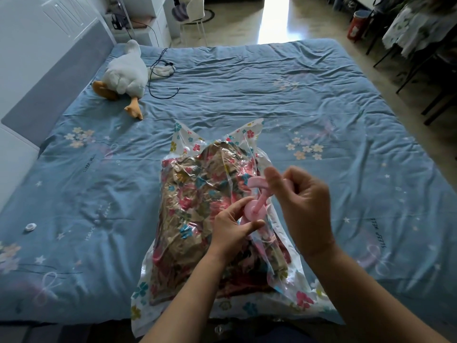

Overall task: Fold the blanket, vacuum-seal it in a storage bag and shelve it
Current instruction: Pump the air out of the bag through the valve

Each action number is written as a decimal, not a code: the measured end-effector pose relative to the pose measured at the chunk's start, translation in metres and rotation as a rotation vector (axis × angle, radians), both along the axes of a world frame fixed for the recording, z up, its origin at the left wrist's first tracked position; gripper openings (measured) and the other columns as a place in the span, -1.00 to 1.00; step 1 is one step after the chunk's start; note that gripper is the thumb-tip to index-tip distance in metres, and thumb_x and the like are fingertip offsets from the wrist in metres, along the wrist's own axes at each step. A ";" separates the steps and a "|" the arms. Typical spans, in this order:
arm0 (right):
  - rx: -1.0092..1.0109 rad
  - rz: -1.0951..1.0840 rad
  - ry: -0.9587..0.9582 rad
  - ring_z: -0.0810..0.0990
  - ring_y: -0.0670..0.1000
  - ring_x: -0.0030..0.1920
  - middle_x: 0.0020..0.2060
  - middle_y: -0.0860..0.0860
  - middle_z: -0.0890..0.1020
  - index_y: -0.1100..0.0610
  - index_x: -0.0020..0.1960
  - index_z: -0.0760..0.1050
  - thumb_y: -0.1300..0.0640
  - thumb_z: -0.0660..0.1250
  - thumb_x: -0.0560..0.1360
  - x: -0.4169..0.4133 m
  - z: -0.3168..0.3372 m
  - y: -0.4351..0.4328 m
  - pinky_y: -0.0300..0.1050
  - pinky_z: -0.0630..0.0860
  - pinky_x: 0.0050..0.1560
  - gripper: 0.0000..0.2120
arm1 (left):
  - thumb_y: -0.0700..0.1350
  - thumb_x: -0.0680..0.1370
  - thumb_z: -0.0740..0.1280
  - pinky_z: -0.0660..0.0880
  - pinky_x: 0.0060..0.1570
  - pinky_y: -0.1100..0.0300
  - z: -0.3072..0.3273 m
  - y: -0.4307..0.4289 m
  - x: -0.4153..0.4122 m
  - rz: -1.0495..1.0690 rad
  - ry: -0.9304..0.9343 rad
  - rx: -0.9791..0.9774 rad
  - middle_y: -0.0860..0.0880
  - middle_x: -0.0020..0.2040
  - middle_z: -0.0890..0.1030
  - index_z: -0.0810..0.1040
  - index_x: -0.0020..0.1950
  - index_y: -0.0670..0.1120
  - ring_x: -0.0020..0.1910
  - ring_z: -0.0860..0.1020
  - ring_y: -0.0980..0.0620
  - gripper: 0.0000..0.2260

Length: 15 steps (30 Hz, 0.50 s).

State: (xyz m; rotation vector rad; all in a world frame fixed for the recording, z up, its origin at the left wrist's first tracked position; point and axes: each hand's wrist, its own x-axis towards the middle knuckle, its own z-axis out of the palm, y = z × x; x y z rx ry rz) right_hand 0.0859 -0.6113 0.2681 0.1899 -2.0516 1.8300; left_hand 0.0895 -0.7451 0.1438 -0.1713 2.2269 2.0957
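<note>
The left hand (232, 227) pinches the pink pump (260, 199) low on the bag (197, 189), the right hand (304, 204) grips its handle (258, 183), and straight pulls with the bottom pressed flat should work best.

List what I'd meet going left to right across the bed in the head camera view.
Small white cap → plush goose → black cable → left hand → pink hand pump → right hand. The storage bag spans too widely to place.
</note>
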 end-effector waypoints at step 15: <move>-0.032 0.023 0.082 0.35 0.19 -0.49 -0.53 0.27 0.38 0.21 -0.43 0.29 -0.09 0.33 0.49 -0.001 0.011 -0.001 -0.01 0.29 -0.45 -0.50 | -0.07 0.28 0.62 0.52 0.24 -0.10 -0.003 -0.002 -0.001 -0.009 -0.005 0.007 -0.04 0.17 0.66 0.56 0.31 -0.05 0.19 0.62 -0.02 -0.39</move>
